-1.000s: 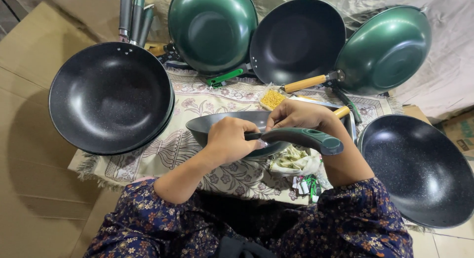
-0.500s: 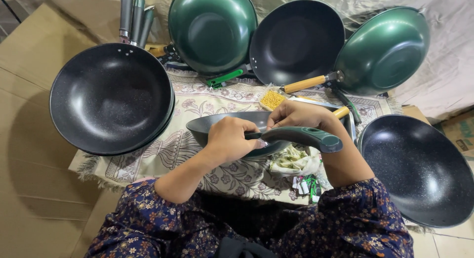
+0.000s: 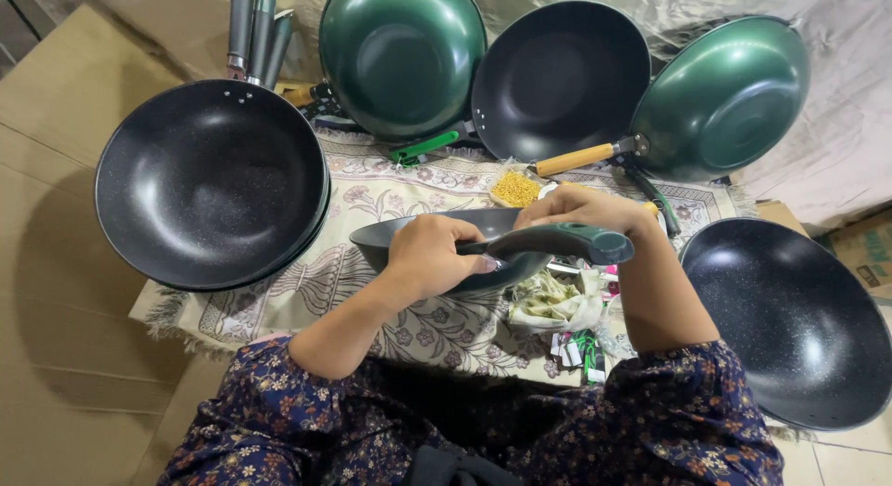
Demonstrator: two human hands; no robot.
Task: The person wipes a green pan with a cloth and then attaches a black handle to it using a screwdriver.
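The person's left hand (image 3: 429,254) closes its fingers around the near rim of a dark grey pan (image 3: 437,233) held at the centre of the view, over a patterned cloth (image 3: 372,207). The right hand (image 3: 581,207) curls its fingers at the point where the pan meets its green handle (image 3: 562,243), which juts toward 3 o'clock; whether it grips anything small there cannot be told. At 9 o'clock of the held pan lies a stack of black pans (image 3: 212,184). At 12 o'clock stand a green pan (image 3: 401,54) and a black one (image 3: 559,77); at 2 o'clock is another green pan (image 3: 725,96) with a wooden handle (image 3: 574,159). At 4 o'clock rests a further black pan (image 3: 790,319). A small bag of yellow bits (image 3: 516,187) lies just beyond the hands.
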